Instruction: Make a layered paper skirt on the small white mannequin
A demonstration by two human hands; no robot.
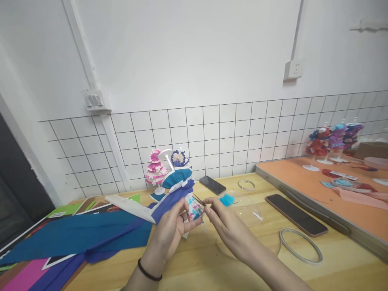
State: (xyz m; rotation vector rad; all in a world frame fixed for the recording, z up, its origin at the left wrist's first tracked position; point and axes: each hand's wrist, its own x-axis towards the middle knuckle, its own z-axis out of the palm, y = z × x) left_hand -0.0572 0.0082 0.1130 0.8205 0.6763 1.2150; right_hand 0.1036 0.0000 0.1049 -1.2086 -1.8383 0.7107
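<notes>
My left hand is closed around a small patterned paper figure wrapped in dark blue crepe paper; a black band is on that wrist. Just to its right, my right hand pinches thin metal tweezers, whose tip touches the figure. A small turquoise paper tuft lies on a clear plastic disc just beyond my right hand.
Long blue crepe sheets and coloured card cover the left of the wooden table. Finished paper dress figures stand by the tiled wall. Two phones, wire rings and an orange board with more figures lie right.
</notes>
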